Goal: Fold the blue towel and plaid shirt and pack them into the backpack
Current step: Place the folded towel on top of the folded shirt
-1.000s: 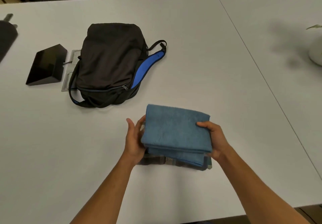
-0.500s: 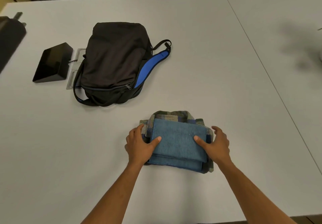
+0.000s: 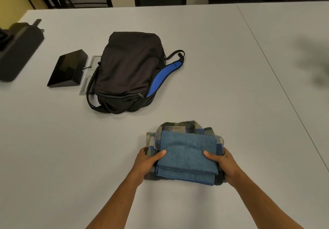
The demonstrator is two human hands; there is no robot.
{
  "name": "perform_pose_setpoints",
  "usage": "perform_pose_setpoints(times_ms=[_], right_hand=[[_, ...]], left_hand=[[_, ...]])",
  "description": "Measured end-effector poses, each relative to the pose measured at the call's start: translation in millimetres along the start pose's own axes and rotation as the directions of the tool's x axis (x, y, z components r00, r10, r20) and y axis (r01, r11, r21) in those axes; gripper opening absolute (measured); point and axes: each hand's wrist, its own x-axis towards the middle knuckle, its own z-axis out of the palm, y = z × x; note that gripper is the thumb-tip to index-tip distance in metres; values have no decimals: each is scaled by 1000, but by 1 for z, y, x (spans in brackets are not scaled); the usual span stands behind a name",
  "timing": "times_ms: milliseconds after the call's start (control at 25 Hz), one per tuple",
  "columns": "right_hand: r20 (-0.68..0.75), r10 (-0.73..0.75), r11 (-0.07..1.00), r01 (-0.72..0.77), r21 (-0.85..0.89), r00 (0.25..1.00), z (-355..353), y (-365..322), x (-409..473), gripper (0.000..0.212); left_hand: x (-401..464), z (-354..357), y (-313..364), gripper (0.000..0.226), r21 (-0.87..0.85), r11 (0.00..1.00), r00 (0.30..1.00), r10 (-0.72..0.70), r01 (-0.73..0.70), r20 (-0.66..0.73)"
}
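Observation:
The folded blue towel (image 3: 187,155) lies on top of the folded plaid shirt (image 3: 179,126) near the table's front edge. My left hand (image 3: 146,162) clasps the stack's left side, thumb on the towel and fingers curled under the shirt. On the right side my right hand (image 3: 222,163) grips the stack the same way. The black backpack (image 3: 127,68) with blue lining lies flat beyond the stack to the left, its zipper shut along the near end.
A black wedge-shaped box (image 3: 66,69) sits left of the backpack beside a grey floor plate (image 3: 89,79). A larger dark device (image 3: 17,49) lies at the far left edge. A seam (image 3: 277,84) runs across the white table on the right. Chairs stand behind the table.
The towel was held above the shirt, then set down on it. Both hands have moved from the top of the stack to grip its left and right sides.

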Motion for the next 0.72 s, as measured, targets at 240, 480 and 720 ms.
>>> perform_pose_setpoints(times_ms=[240, 480, 720], right_hand=[[52, -85, 996, 86, -15, 995, 59, -1, -5, 81], [91, -105, 994, 108, -23, 990, 143, 0, -4, 83], [89, -87, 994, 93, -61, 992, 201, 18, 5, 82]], left_hand=[[-21, -55, 7, 85, -42, 994, 992, 99, -102, -83], [-27, -140, 23, 68, -9, 987, 978, 157, -160, -136], [-20, -200, 10, 80, 0, 993, 980, 118, -119, -157]])
